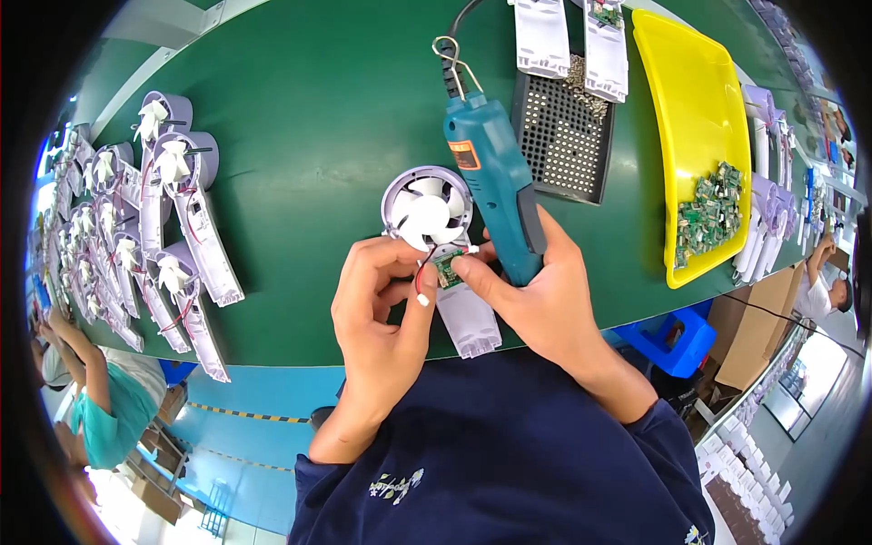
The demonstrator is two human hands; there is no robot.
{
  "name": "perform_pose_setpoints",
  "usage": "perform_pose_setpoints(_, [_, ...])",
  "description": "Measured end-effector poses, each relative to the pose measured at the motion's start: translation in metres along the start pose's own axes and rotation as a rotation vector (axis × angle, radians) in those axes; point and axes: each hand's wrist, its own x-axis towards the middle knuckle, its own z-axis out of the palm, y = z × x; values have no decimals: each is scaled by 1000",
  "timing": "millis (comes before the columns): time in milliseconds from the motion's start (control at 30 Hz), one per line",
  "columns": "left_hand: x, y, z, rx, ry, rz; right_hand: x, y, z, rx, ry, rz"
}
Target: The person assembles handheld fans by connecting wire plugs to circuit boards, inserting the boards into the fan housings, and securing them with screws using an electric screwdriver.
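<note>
A white and lavender handheld fan half-shell [468,322] lies between my hands near the table's front edge, its round fan head [427,211] pointing away. My left hand [377,313] is closed at the shell's left side. A red and black wire with a white plug [422,299] hangs over its fingertips. My right hand [545,304] grips the shell from the right, thumb on a small green circuit board [447,271] in it. A teal electric screwdriver [495,173] slants down into the crook of my right hand; whether that hand grips it is hidden.
Beyond the screwdriver, a black perforated tray [568,136] holds screws, with two white shells [542,41] across its far end. To its right, a yellow bin [677,100] holds circuit boards [713,213]. Several fan shells [173,163] crowd the left. Another person [118,400] sits far left.
</note>
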Motion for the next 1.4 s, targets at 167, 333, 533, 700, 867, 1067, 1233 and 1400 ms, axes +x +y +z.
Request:
perform_pose_setpoints(167, [-1, 0, 3, 15, 25, -20, 1, 2, 0, 6, -4, 14])
perform_pose_setpoints(333, [-1, -2, 6, 33, 41, 22, 3, -4, -1, 21, -10, 43])
perform_pose_setpoints(533, [-3, 1, 5, 73, 39, 11, 3, -4, -1, 23, -17, 39])
perform_pose_setpoints(700, [-3, 2, 7, 84, 56, 35, 3, -5, -2, 20, -54, 83])
perform_pose_setpoints(867, [-4, -2, 9, 154, 73, 91, 4, -9, 1, -15, -33, 82])
perform_pose_setpoints(1067, [-5, -3, 11, 110, 118, 84, 4, -5, 1, -38, -24, 33])
perform_pose_setpoints(1233, [-3, -3, 12, 134, 131, 86, 4, -6, 0, 0, -38, 73])
perform_pose_setpoints(1400, [-5, -3, 13, 161, 158, 109, 5, -2, 0, -28, -31, -25])
